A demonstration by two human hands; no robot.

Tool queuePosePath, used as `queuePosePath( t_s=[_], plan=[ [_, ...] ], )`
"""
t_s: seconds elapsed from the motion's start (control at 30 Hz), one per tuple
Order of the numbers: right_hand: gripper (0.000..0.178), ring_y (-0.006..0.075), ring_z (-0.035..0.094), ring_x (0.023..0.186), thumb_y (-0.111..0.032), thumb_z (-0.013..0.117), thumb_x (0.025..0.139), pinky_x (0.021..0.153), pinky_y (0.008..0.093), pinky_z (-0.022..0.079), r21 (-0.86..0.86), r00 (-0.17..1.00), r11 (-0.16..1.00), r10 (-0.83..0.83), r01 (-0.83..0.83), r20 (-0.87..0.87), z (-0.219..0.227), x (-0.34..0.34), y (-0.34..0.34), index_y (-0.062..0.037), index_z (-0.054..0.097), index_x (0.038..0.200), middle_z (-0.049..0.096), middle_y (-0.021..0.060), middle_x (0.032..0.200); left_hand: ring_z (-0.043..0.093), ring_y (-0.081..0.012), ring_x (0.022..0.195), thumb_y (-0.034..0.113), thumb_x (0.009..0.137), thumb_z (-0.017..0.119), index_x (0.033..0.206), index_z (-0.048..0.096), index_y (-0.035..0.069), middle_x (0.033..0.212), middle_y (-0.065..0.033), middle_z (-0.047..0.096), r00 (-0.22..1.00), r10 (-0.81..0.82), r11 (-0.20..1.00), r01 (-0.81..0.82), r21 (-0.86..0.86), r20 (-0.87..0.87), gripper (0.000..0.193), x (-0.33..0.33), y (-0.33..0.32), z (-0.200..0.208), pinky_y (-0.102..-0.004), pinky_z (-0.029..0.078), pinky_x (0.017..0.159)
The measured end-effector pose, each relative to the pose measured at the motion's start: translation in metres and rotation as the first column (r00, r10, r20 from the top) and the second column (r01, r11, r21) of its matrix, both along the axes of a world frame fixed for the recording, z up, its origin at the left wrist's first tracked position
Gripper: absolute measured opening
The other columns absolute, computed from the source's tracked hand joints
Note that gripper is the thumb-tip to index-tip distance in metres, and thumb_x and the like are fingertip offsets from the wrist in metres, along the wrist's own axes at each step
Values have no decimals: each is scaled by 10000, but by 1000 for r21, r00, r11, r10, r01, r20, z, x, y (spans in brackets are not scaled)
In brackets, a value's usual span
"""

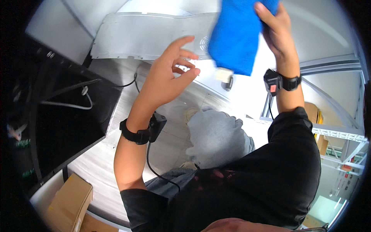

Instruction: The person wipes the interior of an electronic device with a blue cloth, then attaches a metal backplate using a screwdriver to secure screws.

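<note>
From the head camera, here's the right hand (277, 31) up at the top edge of the view, clasping a bright blue cloth (236, 36), thumb laid across its near face. The cloth hangs down from that grip in front of the right-hand part of a pale grey metal panel (150, 34), its left edge smeared with blur. At its lower left corner there's a whitish patch (223, 74), with a small dark piece (228, 83) just below, too blurred to identify. Over to the left hand (167, 73): it's released, fingers spread and loosely bent, reaching toward the cloth but well apart from it, in front of the panel's lower edge. Each wrist wears a black strap; the left one carries a black box-shaped device (157, 125) trailing a thin black cable (152, 166), and a second black device (273, 82) with a reddish patch sits at the right wrist. Below, there's the black T-shirt (262, 170), and grey trousers (218, 133) over a pale plank floor (168, 123). Out on the left stands a dark cabinet (91, 94) with a grey cable (73, 105) curving inside, a cardboard box (71, 201) beneath it at lower left, and away to the right, a pale perforated metal rack (340, 132).
</note>
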State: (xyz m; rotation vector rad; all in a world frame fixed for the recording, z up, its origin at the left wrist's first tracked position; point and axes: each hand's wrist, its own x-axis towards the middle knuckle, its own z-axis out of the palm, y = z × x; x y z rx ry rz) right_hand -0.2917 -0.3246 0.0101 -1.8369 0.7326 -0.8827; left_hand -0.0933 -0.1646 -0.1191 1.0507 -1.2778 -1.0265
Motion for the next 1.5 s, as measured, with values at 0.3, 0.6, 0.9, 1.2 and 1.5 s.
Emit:
queuePosePath(
  t_s=[0.3,0.6,0.9,1.2,1.5],
  plan=[
    [909,329,516,1170,-261,808,774,1022,424,425,142,643,685,-563,714,-519,-193,-225,-80,99,233,1379,487,253,1280,638,-167,879,140,845,667,1279,545,105,1042,-73,648,978,-166,919,108,379,124,451,-24,-29,-109,-286,516,733],
    [606,308,609,1031,-246,798,763,913,362,483,-29,403,586,-593,810,-697,-319,-288,-104,57,541,1220,594,238,1164,600,-140,857,137,867,653,1227,569,63,1011,-59,623,990,-87,769,-5,639,113,378,-26,-25,-176,-293,507,737],
    [123,265,666,723,-101,672,814,664,336,520,-88,763,961,-262,262,-591,-324,-165,-46,-15,675,902,691,128,837,597,-131,818,119,867,653,1136,622,43,957,-50,639,986,35,808,-124,576,163,281,-38,-23,-207,-272,501,735],
    [186,282,628,657,-155,700,819,625,363,495,11,843,989,-119,146,-524,-375,-50,-13,-17,657,937,650,150,746,611,-133,841,115,876,650,1055,638,18,949,-53,661,980,56,814,-155,559,191,203,-37,6,-235,-281,502,764],
    [234,351,609,607,-276,644,871,587,421,481,-115,737,993,-96,25,-669,-394,-24,-34,-59,718,914,636,172,675,631,-189,834,146,841,656,1018,651,8,945,-105,674,980,145,782,-198,590,136,224,-35,18,-235,-311,511,748]
  ],
)
